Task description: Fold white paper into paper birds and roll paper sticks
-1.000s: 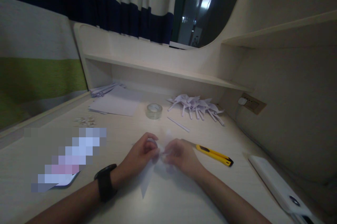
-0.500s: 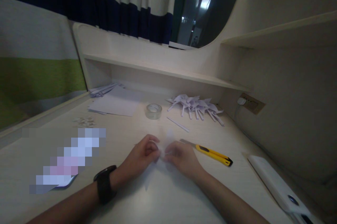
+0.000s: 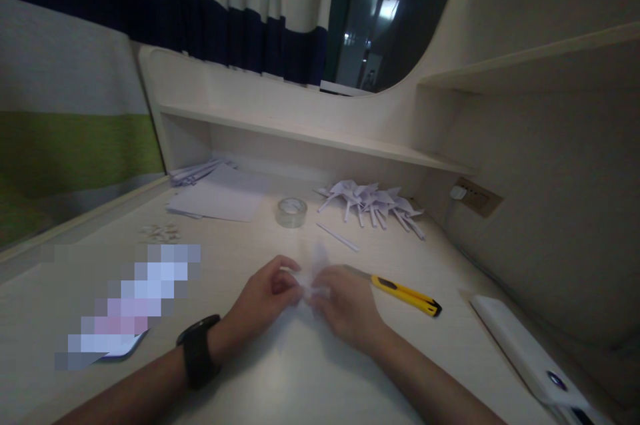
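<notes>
My left hand (image 3: 263,295), with a black watch (image 3: 197,350) on its wrist, and my right hand (image 3: 345,305) meet at the desk's middle. Both pinch a small folded piece of white paper (image 3: 313,273) between the fingertips, held just above the desk (image 3: 250,385). Part of the paper is hidden by my fingers and blurred. A yellow utility knife (image 3: 405,296) lies just right of my right hand.
A roll of clear tape (image 3: 291,211) stands behind my hands. Further back lie a heap of folded white paper shapes (image 3: 373,202), a thin paper strip (image 3: 338,237), a stack of sheets (image 3: 217,197) and small scraps (image 3: 160,232). A white device (image 3: 530,355) lies at the right.
The long pointed flap that hung below my hands a second ago is no longer seen. My hands have drawn slightly closer together over the paper.
</notes>
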Action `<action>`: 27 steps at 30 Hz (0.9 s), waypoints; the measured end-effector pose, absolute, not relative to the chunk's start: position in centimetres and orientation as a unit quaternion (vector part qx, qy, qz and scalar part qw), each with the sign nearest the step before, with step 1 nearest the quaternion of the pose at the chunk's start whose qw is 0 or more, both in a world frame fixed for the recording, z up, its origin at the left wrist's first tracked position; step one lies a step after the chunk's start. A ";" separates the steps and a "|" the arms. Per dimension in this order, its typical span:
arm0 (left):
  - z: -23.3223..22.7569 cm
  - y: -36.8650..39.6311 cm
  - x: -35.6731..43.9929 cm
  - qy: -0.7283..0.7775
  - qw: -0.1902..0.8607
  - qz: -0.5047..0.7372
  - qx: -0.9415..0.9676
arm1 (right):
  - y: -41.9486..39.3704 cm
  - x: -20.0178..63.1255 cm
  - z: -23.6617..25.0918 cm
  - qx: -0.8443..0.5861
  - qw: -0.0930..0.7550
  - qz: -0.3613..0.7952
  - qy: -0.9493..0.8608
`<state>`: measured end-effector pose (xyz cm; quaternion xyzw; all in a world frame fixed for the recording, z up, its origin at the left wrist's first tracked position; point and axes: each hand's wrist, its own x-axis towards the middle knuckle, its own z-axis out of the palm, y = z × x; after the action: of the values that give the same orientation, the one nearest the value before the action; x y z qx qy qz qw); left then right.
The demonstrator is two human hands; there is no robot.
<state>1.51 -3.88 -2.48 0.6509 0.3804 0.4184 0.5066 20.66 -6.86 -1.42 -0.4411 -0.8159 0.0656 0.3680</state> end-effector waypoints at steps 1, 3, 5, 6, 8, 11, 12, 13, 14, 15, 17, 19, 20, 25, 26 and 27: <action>-2.4 -3.9 1.5 0.385 0.501 0.417 0.653 | -7.0 20.7 -1.3 -0.435 0.362 0.042 -0.824; -2.3 -3.9 1.6 0.391 0.494 0.415 0.656 | -7.3 20.6 -1.3 -0.435 0.339 -0.005 -0.834; -2.2 -4.0 1.6 0.395 0.489 0.415 0.658 | -7.4 20.5 -1.4 -0.441 0.314 -0.041 -0.840; -2.2 -4.0 1.7 0.395 0.486 0.417 0.659 | -7.5 20.5 -1.6 -0.441 0.306 -0.052 -0.842; -2.3 -4.0 1.7 0.389 0.485 0.423 0.659 | -7.5 20.4 -1.8 -0.438 0.300 -0.061 -0.845; -2.5 -3.9 1.7 0.375 0.501 0.422 0.656 | -7.4 20.4 -2.0 -0.425 0.304 -0.061 -0.851; -2.5 -3.8 1.7 0.371 0.510 0.419 0.654 | -7.3 20.5 -2.0 -0.423 0.306 -0.062 -0.850; -2.4 -3.8 1.7 0.367 0.519 0.417 0.650 | -7.3 20.5 -2.0 -0.425 0.308 -0.063 -0.849; -2.2 -3.8 1.6 0.364 0.528 0.416 0.645 | -7.2 20.6 -1.9 -0.429 0.310 -0.063 -0.846; -1.9 -3.8 1.5 0.363 0.532 0.418 0.640 | -7.1 20.7 -1.9 -0.435 0.313 -0.061 -0.842; -1.1 -4.1 0.9 0.376 0.507 0.433 0.644 | -6.9 21.0 -1.6 -0.454 0.324 -0.048 -0.829; -0.1 -4.7 0.0 0.394 0.421 0.439 0.689 | -6.5 21.3 -1.3 -0.477 0.342 -0.027 -0.809; 0.3 -5.1 -0.6 0.386 0.365 0.426 0.733 | -6.4 21.4 -1.2 -0.488 0.353 -0.014 -0.798; -0.5 -6.8 -2.5 0.251 0.221 0.268 0.904 | -6.0 21.9 -0.7 -0.514 0.391 0.030 -0.763; -1.0 -6.9 -2.4 0.241 0.214 0.252 0.913 | -6.0 21.8 -0.7 -0.518 0.393 0.034 -0.759; -1.6 -6.9 -2.3 0.235 0.210 0.259 0.913 | -6.0 21.8 -0.6 -0.521 0.395 0.038 -0.756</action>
<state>-2.27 -6.88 -1.57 0.9131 0.2352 0.2590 0.2095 21.82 -6.02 -0.64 -0.5214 -0.7556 0.0379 0.3948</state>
